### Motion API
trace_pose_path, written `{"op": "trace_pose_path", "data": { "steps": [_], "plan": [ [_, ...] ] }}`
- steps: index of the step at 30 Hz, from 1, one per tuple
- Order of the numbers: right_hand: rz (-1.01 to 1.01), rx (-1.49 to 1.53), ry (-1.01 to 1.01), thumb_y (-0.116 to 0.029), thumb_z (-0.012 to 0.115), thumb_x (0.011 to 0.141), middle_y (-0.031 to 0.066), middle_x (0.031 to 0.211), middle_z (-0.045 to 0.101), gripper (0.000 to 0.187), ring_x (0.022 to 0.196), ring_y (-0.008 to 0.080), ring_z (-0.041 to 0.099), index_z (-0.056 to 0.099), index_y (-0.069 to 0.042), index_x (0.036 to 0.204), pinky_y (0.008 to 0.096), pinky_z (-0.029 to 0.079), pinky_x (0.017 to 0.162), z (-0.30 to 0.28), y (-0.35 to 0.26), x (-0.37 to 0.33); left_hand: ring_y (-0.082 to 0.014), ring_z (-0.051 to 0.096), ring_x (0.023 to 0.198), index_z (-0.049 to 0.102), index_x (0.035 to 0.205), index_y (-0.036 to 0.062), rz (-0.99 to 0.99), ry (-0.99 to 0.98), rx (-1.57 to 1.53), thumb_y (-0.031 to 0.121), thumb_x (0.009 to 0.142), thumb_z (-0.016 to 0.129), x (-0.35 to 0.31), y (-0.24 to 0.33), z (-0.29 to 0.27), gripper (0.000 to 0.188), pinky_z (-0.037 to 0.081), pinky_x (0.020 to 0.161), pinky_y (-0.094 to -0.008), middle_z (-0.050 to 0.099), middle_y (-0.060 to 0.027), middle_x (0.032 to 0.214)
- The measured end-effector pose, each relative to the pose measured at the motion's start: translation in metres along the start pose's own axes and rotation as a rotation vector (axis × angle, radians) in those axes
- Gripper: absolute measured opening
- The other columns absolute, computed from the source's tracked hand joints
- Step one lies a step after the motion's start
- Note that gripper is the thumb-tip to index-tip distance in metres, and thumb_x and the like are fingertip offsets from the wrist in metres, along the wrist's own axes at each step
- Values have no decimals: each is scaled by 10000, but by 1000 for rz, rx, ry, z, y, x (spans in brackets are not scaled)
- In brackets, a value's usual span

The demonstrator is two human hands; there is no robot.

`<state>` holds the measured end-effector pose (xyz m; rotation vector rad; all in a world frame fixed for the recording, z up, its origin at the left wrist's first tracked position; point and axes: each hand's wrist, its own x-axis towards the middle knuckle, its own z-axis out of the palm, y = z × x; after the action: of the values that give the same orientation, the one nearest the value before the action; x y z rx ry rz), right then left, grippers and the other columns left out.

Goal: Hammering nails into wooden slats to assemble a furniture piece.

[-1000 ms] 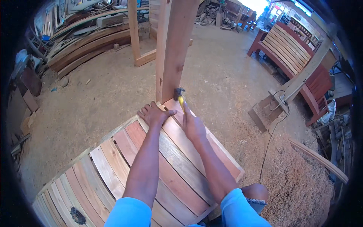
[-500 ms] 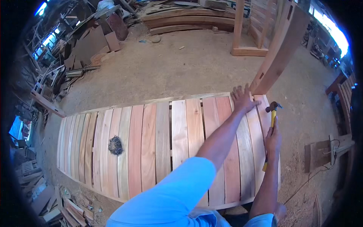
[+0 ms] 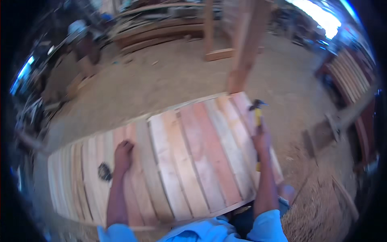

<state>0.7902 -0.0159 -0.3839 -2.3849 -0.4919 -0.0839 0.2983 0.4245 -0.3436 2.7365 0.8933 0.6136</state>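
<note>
We seemed to be at the fetching step of nailing. Our right grip [image 3: 261,140] clasped a dark-headed, yellow-handled hammer [image 3: 258,117] over the right end of a pale-and-reddish slatted wooden panel [image 3: 193,161]. Our left grip [image 3: 123,155] was curled, contents unclear, just right of a dark, roundish clump [image 3: 105,172], perhaps nails. The next move called for a careful pinch there.

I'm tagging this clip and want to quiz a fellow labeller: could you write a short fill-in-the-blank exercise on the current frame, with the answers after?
1. The hammer is in the person's ____ hand.
2. In the picture, the dark clump on the slatted panel lies to the ____ of the left hand.
3. The person's sleeves are ____ in colour.

Missing words: right; left; blue
</note>
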Motion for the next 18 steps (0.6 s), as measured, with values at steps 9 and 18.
{"op": "trace_pose_path", "data": {
  "steps": [9, 18],
  "plan": [
    [-102, 103, 420, -125, 572, 1119, 288, 859, 730, 722, 739, 492, 731, 315, -261, 1780, 591, 548, 679, -29, -122, 21, -394, 689, 1006, 685, 1006, 19, 243, -249, 130, 44, 916, 725, 15, -8, -26, 102, 601, 867, -502, 665, -168, 1038],
    [-27, -23, 55, -198, 580, 1110, 320, 998, 764, 653, 878, 522, 756, 408, -255, 1737, 642, 577, 806, 14, -93, 61, -392, 670, 949, 615, 1075, 8, 93, -141, 76, 60, 1002, 653, 3, -10, -20, 97, 571, 832, -509, 627, -203, 1032]
  ]
}}
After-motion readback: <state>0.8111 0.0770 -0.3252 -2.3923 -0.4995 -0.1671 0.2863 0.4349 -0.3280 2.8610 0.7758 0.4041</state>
